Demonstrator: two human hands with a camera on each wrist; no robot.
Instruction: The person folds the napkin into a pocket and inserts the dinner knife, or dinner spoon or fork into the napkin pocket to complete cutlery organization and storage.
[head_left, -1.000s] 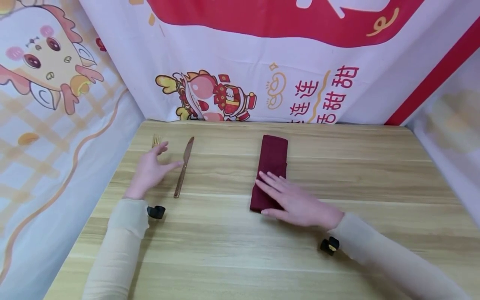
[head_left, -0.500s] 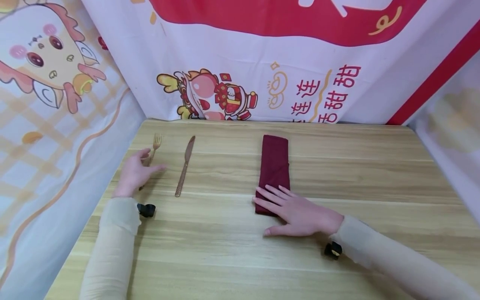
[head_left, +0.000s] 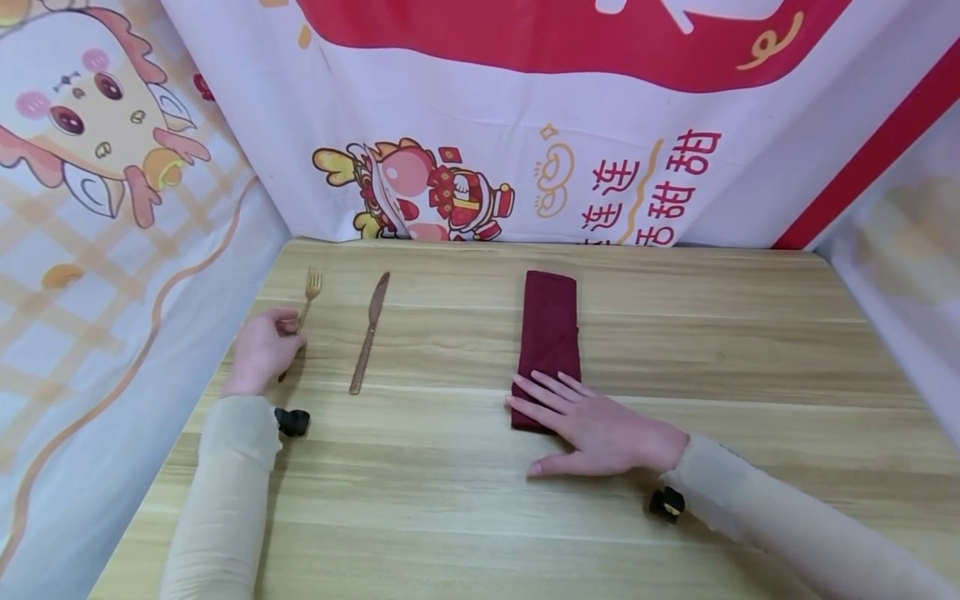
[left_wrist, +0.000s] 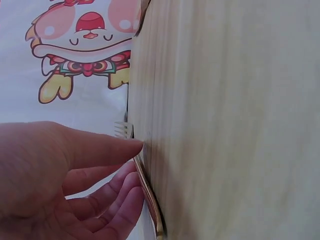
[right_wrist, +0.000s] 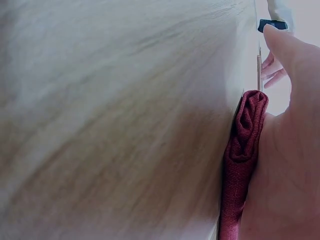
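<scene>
My left hand [head_left: 262, 352] is at the left of the table, thumb and fingers pinching the handle of a gold fork [head_left: 309, 293]. In the left wrist view, the fork's handle [left_wrist: 150, 196] runs along the curled fingertips, and the thumb covers part of it. Its tines point toward the back wall. Fingers spread and straight, my right hand [head_left: 603, 427] rests on the near end of a folded dark red cloth napkin [head_left: 550, 325]. Seen from the right wrist, the napkin's rolled folds [right_wrist: 245, 135] lie under the palm.
A copper-coloured table knife [head_left: 369, 333] lies right of the fork, its blade toward the back. Under everything is a wood-grain table [head_left: 420, 483]. A printed cloth [head_left: 465, 100] hangs along the table's back edge, and another patterned cloth [head_left: 82, 292] borders the left side.
My left hand has moved left and nearer, from between fork and knife, and closed its thumb and fingers on the fork. My right hand slid slightly nearer; the napkin's near end shifted slightly right.
</scene>
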